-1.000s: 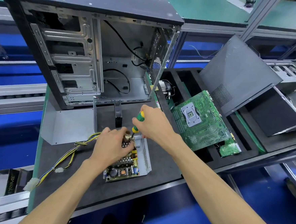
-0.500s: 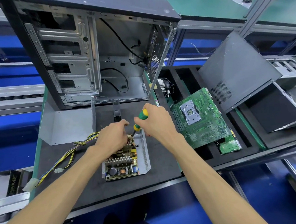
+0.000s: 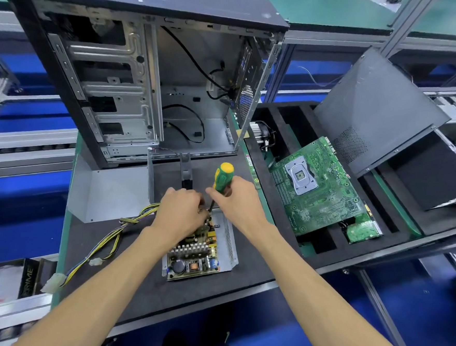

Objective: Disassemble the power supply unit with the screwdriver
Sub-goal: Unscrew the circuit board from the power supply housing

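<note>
The PSU (image 3: 200, 251) lies open on the mat (image 3: 137, 282). The right hand (image 3: 235, 202) grips the screwdriver (image 3: 222, 180); the left hand's (image 3: 179, 212) curled fingers steady the board. The tilted tip could slip and gouge components.

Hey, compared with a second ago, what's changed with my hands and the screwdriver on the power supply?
The left hand slid up the power supply unit toward its far end, uncovering more of the board. The screwdriver handle tipped a little more upright in the right hand. Nothing was let go: the right hand still grips the handle, tip at the same far corner, and the left hand still rests on the unit.
</note>
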### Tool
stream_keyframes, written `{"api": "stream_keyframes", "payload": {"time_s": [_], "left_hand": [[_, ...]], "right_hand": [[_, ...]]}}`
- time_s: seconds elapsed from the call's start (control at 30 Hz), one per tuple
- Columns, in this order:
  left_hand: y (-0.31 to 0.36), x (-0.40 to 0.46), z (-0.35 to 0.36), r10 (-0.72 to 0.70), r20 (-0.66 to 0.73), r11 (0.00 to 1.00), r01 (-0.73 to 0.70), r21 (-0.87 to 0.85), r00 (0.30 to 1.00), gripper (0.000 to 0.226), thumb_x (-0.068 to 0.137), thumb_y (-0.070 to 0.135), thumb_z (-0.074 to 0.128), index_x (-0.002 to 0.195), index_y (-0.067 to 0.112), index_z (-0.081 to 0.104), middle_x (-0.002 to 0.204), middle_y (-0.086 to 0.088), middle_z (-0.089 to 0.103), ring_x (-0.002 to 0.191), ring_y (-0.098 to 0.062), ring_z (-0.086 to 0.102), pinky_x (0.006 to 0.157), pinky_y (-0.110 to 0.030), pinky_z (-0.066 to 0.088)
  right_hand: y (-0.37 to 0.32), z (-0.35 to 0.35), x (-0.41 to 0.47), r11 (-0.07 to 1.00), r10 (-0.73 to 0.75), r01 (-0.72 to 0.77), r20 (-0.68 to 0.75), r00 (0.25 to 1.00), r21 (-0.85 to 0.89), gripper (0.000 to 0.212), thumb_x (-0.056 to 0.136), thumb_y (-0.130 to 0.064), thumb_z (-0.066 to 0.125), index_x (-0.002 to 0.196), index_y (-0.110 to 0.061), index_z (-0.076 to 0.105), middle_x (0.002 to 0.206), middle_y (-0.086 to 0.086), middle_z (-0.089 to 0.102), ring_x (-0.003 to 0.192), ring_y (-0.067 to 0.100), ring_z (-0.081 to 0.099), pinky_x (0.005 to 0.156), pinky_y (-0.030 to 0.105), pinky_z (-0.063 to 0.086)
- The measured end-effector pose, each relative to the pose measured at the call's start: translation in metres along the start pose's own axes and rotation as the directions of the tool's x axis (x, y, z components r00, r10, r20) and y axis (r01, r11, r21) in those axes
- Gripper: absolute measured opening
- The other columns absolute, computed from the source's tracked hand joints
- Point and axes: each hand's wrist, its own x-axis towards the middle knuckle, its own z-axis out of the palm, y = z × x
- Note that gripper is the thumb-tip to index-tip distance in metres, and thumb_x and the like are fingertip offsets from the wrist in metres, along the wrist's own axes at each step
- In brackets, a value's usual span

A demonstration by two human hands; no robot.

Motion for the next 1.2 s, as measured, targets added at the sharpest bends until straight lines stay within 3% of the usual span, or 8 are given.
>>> {"api": "stream_keyframes", "payload": {"time_s": [0.07,0.2,0.4,0.5,0.6,0.8,1.0,1.2], "left_hand": [[-0.005,-0.008,0.002,-0.008,-0.048,0.997,0.012,0.078,0.999,0.026,0.091,0.035,0.052,0.08,0.018,0.069,0.078,0.0,0.068,0.078,-0.023,0.061,0.083,-0.039,0.039],[-0.014,-0.019,0.009,-0.027,-0.121,1.0,0.029,0.013,0.992,0.028,0.089,0.029,0.054,0.067,0.016,0.065,0.068,0.002,0.059,0.07,-0.023,0.058,0.071,-0.036,0.034],[-0.009,-0.015,0.011,-0.099,-0.119,0.995,0.095,-0.043,0.988,0.026,0.088,0.03,0.055,0.074,0.016,0.071,0.075,0.0,0.064,0.076,-0.022,0.056,0.074,-0.037,0.038],[-0.011,-0.017,0.012,-0.104,-0.124,0.994,0.097,-0.058,0.987,0.027,0.087,0.03,0.055,0.072,0.016,0.071,0.073,0.001,0.062,0.075,-0.022,0.056,0.073,-0.037,0.038],[-0.01,-0.018,0.012,-0.105,-0.118,0.994,0.099,-0.056,0.987,0.028,0.088,0.031,0.054,0.071,0.016,0.071,0.074,0.001,0.062,0.076,-0.021,0.055,0.073,-0.036,0.037],[-0.011,-0.016,0.013,-0.11,-0.114,0.993,0.103,-0.062,0.987,0.029,0.088,0.031,0.053,0.071,0.016,0.07,0.071,0.003,0.059,0.073,-0.018,0.049,0.074,-0.035,0.036],[-0.011,-0.014,0.013,-0.12,-0.119,0.991,0.111,-0.079,0.986,0.029,0.088,0.031,0.054,0.071,0.016,0.072,0.073,0.002,0.062,0.075,-0.019,0.055,0.076,-0.037,0.042],[-0.011,-0.013,0.013,-0.118,-0.117,0.991,0.11,-0.072,0.986,0.03,0.089,0.032,0.053,0.075,0.015,0.074,0.077,0.001,0.066,0.078,-0.021,0.058,0.079,-0.038,0.044]], "right_hand": [[0.004,0.003,-0.003,1.0,-0.015,0.015,-0.03,0.999,0.01,0.037,0.093,-0.044,0.07,0.068,-0.03,0.046,0.06,-0.007,0.055,0.057,0.008,0.053,0.05,0.018,0.031],[0.011,0.011,-0.008,0.994,-0.036,0.045,-0.091,0.995,0.101,0.035,0.095,-0.047,0.067,0.073,-0.028,0.049,0.056,-0.004,0.053,0.054,0.007,0.051,0.049,0.019,0.037],[0.014,0.022,-0.016,0.981,0.02,0.013,-0.169,0.985,0.195,0.04,0.094,-0.057,0.064,0.071,-0.026,0.052,0.061,-0.003,0.054,0.059,0.011,0.051,0.055,0.027,0.037],[0.013,0.028,-0.02,0.986,0.044,-0.009,-0.21,0.977,0.165,0.039,0.094,-0.056,0.065,0.069,-0.033,0.045,0.07,0.001,0.054,0.068,0.018,0.053,0.061,0.031,0.036],[0.012,0.032,-0.022,0.993,0.036,-0.01,-0.216,0.976,0.121,0.037,0.095,-0.055,0.064,0.074,-0.028,0.049,0.078,0.005,0.055,0.074,0.021,0.056,0.065,0.033,0.041],[0.012,0.032,-0.023,0.997,0.018,0.002,-0.242,0.97,0.08,0.041,0.095,-0.056,0.061,0.077,-0.021,0.051,0.078,0.005,0.054,0.071,0.019,0.054,0.064,0.029,0.035],[0.01,0.032,-0.023,0.996,0.022,0.0,-0.25,0.968,0.085,0.043,0.095,-0.056,0.062,0.079,-0.016,0.054,0.079,0.008,0.056,0.073,0.023,0.055,0.066,0.036,0.044],[0.008,0.031,-0.023,0.998,0.029,-0.012,-0.249,0.968,0.068,0.042,0.096,-0.055,0.062,0.081,-0.016,0.056,0.08,0.007,0.056,0.074,0.023,0.056,0.067,0.036,0.044]]}}
